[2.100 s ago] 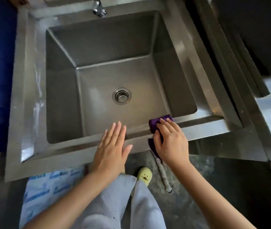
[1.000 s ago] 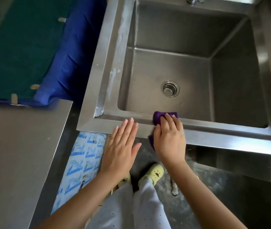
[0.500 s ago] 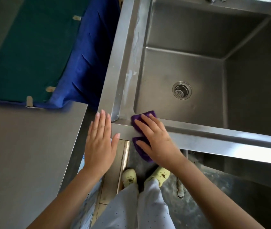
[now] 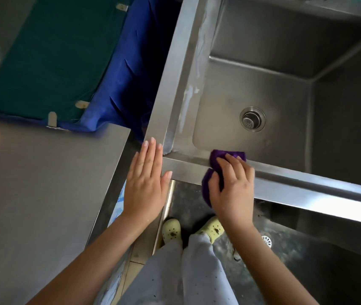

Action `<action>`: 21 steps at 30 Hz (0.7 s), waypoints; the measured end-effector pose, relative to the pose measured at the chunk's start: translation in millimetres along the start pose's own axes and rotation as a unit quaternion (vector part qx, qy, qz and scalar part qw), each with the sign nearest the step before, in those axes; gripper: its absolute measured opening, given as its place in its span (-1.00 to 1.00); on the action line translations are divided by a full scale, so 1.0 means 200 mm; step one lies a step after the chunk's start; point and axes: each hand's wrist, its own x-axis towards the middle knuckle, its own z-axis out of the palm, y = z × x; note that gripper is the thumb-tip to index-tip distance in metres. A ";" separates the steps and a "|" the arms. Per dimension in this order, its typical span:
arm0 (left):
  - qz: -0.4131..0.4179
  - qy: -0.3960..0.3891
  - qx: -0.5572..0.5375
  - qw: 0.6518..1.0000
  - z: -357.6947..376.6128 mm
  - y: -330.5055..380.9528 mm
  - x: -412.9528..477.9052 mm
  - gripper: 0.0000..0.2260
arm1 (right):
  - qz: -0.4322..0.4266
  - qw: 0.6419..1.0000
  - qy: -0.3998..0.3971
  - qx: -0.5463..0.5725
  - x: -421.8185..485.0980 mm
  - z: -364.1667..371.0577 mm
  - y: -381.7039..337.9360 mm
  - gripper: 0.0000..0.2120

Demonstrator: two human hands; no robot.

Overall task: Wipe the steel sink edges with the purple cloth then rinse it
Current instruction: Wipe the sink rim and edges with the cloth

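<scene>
The steel sink [image 4: 302, 181] fills the right of the view, with a round drain [image 4: 252, 119] in its basin. My right hand [image 4: 232, 186] presses the purple cloth [image 4: 216, 158] onto the sink's near edge, a little right of the near-left corner. The cloth drapes over the front of the rim, and most of it is hidden under my fingers. My left hand [image 4: 147, 183] lies flat with fingers together at the near-left corner of the sink, holding nothing. White streaks run along the sink's left edge [image 4: 188, 100].
A steel table top [image 4: 43, 194] stands close to the left of the sink, with a narrow gap between. Behind it lie a blue cloth [image 4: 122, 80] and a green surface [image 4: 49, 56]. Below are my legs, yellow shoes [image 4: 170, 231] and a floor drain [image 4: 266, 241].
The cloth and my right hand slid left along the near edge to the corner, then back a little to the right. My left hand moved left to the sink's corner. The view shifted left.
</scene>
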 end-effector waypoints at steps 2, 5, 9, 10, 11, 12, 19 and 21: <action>0.002 0.009 0.002 1.000 0.00 -0.01 0.00 -0.50 | -0.043 0.999 -0.001 0.026 0.03 0.07 -0.13 -0.71; 0.013 0.018 0.013 1.000 0.01 -0.01 0.00 -0.50 | -0.099 0.994 -0.015 0.037 0.06 0.11 -0.18 -0.73; 0.011 0.011 0.011 1.000 0.01 -0.01 0.00 -0.48 | -0.099 0.995 -0.007 0.021 0.03 0.00 0.05 -0.72; 0.012 0.008 0.008 1.000 0.01 -0.01 0.00 -0.48 | -0.080 0.997 0.003 0.013 0.02 -0.04 0.13 -0.73; 0.011 0.007 0.006 1.000 0.01 -0.01 0.00 -0.48 | -0.062 0.998 0.009 0.004 0.01 -0.08 0.21 -0.73; 0.010 0.006 0.006 1.000 0.01 -0.01 0.00 -0.47 | -0.044 0.999 0.012 -0.006 0.00 -0.12 0.28 -0.73; 0.002 -0.007 0.003 1.000 0.01 0.01 0.00 -0.46 | 0.060 0.997 0.044 -0.031 -0.05 -0.29 0.56 -0.67; -0.002 0.001 -0.003 1.000 0.01 0.02 0.00 -0.47 | 0.095 0.993 0.072 -0.017 -0.06 -0.25 0.51 -0.67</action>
